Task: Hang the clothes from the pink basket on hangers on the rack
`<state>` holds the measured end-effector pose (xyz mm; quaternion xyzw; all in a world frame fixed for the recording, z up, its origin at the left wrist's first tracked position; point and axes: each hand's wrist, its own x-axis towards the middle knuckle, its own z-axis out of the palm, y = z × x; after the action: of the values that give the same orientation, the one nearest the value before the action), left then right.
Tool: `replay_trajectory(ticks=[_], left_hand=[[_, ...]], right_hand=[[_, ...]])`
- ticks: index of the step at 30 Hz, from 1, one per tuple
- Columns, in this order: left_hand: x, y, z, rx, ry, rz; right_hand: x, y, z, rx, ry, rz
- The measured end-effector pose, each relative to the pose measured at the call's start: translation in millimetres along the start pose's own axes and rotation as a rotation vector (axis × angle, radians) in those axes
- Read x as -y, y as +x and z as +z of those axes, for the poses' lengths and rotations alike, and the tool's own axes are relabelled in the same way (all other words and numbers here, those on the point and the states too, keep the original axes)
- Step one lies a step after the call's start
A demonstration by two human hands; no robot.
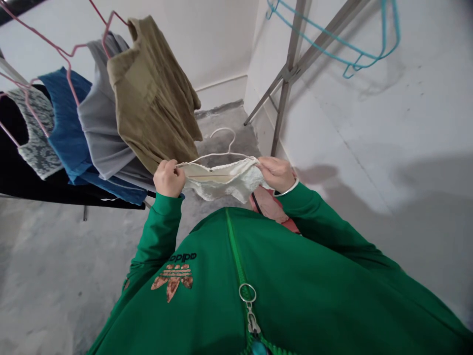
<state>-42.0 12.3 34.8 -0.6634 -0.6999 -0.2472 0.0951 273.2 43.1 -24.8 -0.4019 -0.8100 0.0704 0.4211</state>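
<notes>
Lace garment on white wire hanger. Left hand, right hand: both grips closed on its ends, level.

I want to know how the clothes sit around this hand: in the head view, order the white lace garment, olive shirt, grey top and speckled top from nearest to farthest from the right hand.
1. The white lace garment, centre, pinched in the right hand.
2. The olive shirt, hanging up to the left.
3. The grey top, next along to the left.
4. The speckled top, at the far left.

matt lace cloth, smooth coated-wire hanger — rough conc. floor
</notes>
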Motion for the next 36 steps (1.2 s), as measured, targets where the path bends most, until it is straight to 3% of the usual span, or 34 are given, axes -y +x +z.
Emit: replay_trajectory(ticks=[7, 12, 19, 23, 28, 33, 36], left_hand=[[9, 6, 3.8, 0.075, 0.002, 0.252], [22, 7, 7.6, 0.223, -0.037, 0.231], [40, 9, -2.6, 0.085, -0.014, 0.232], [43, 3, -4.4, 0.079, -0.035, 0.305], [38, -4, -0.5, 0.176, -0.101, 0.357], [30, -14, 7.9, 0.159, -0.152, 0.271], [24, -27, 16.1, 0.141, -0.184, 0.247]], right_hand=[[2, -1, 0, -0.026, 0.086, 0.073], [-11, -3, -2, 0.013, 0.04, 0.035], [-47, -6, -19, 0.222, -0.021, -0.064], [-39, -3, -23, 0.351, 0.152, -0.054], [-6, -13, -36, 0.725, 0.605, 0.186], [12, -20, -63, 0.644, 1.027, 0.647], [13, -6, -79, 0.576, 1.082, 0.787]])
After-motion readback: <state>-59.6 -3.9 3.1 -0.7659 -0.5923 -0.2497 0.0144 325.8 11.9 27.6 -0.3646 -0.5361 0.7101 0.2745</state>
